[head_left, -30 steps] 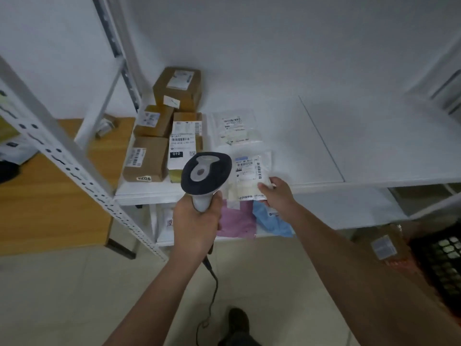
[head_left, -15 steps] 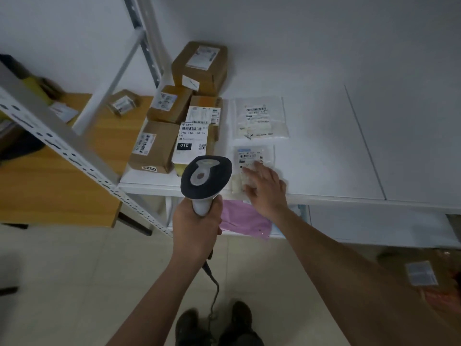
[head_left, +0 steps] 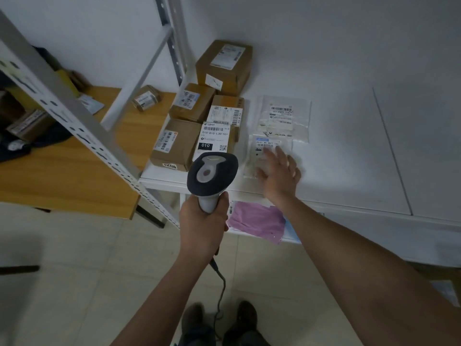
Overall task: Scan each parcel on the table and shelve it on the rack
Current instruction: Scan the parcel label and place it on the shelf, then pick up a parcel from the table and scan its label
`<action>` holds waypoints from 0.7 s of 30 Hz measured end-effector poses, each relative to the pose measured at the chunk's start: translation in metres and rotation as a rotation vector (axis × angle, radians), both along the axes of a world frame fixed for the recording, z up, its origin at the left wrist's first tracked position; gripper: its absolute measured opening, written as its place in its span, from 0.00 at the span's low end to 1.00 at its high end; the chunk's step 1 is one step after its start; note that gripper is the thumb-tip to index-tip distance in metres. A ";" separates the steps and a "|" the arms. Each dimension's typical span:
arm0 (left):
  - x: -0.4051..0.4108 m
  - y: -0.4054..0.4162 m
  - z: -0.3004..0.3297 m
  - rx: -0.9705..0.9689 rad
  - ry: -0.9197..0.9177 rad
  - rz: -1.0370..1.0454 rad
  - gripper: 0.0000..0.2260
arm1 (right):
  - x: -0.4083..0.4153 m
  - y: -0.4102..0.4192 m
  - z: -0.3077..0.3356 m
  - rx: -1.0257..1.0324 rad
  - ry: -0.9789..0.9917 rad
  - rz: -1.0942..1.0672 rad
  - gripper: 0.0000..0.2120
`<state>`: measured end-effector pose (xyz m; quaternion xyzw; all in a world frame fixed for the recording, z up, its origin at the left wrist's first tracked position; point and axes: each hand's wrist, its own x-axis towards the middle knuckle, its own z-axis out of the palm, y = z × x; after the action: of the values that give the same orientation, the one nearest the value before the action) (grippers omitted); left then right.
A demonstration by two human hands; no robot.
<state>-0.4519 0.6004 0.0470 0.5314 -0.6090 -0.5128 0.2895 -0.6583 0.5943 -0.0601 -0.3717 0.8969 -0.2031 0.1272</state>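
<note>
**Flat hand on a bag, scanner in the other**

The person stands at the white rack shelf (head_left: 349, 151). The left hand (head_left: 203, 221) is wrapped tight round the handle of a barcode scanner (head_left: 212, 174), so that grip is closed on the scanner. The scanner's dark head points up and away, just left of the right hand. Its cable (head_left: 220, 290) hangs down toward the floor.

The right hand (head_left: 280, 171) is open, its fingers spread and laid flat. It rests on the near end of a small clear bag parcel (head_left: 269, 148) that lies flat on the shelf, near the front edge. The hand looks blurry. The bag's label peeks out just past the fingertips.

A bigger clear bag parcel (head_left: 284, 118) lies farther back, touching the small one. To the left, five brown boxes (head_left: 194, 126) sit packed together on the shelf. A pink bag (head_left: 257, 223) lies on the lower shelf, under the right wrist.

Far to the left is a wooden tabletop (head_left: 62, 176) with another small brown box (head_left: 147, 98) on it.
</note>
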 end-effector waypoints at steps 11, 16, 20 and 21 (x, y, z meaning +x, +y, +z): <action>0.071 -0.030 0.042 -0.056 0.108 0.037 0.12 | 0.092 -0.032 0.060 -0.344 0.286 0.162 0.14; 0.149 -0.066 0.052 -0.067 0.131 0.061 0.14 | 0.172 -0.061 0.061 -0.355 0.269 0.256 0.16; 0.236 -0.109 0.057 -0.113 0.135 0.096 0.15 | 0.258 -0.100 0.055 -0.311 0.251 0.324 0.17; 0.260 -0.121 0.058 -0.127 0.131 0.111 0.15 | 0.280 -0.113 0.055 -0.283 0.247 0.349 0.16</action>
<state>-0.1923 0.4797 0.1052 0.5106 -0.5895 -0.4899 0.3896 -0.3779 0.4817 -0.0049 -0.5571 0.7905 -0.2546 -0.0033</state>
